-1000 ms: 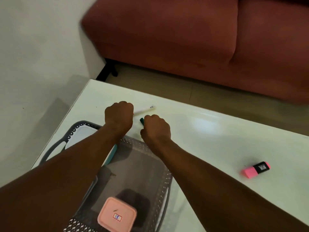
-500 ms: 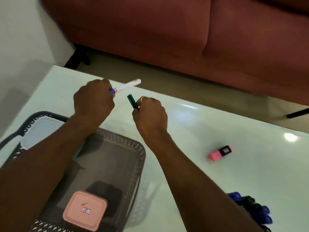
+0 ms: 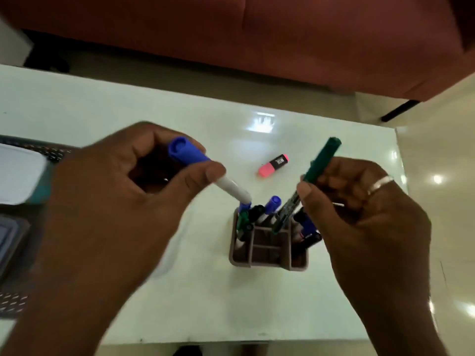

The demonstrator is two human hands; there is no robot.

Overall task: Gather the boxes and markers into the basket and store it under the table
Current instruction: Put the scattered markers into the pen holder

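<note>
Markers were the objects in hand: the left hand [image 3: 123, 181] was clamped on a blue-capped marker [image 3: 203, 170], white barrel slanting down, and the right hand [image 3: 359, 201] was clamped on a green-capped marker [image 3: 316, 170], held steeply with its lower end over the holder. Half a second before, both hands had been over the far left of the table beside the basket; at this moment they hung above a compartmented marker holder [image 3: 270, 253] near the front right of the table [image 3: 77, 106], and the view had swung right with them. The shift suggested that the two markers were being carried to the holder, not dropped loose into the basket, so the holder would probably have to go into the basket afterwards.

The holder already carried several blue, black and green markers in its rear and side cells; the front cells looked empty. These upright caps crowded the rear openings and could have fouled an insertion there. A pink highlighter [image 3: 273, 165] lay flat on the table beyond the holder, apart from it and not yet gathered. The basket [image 3: 15, 253] showed only at the left edge, with a white-lidded box [image 3: 18, 176] in it. A red sofa [image 3: 282, 47] stood behind the table.
</note>
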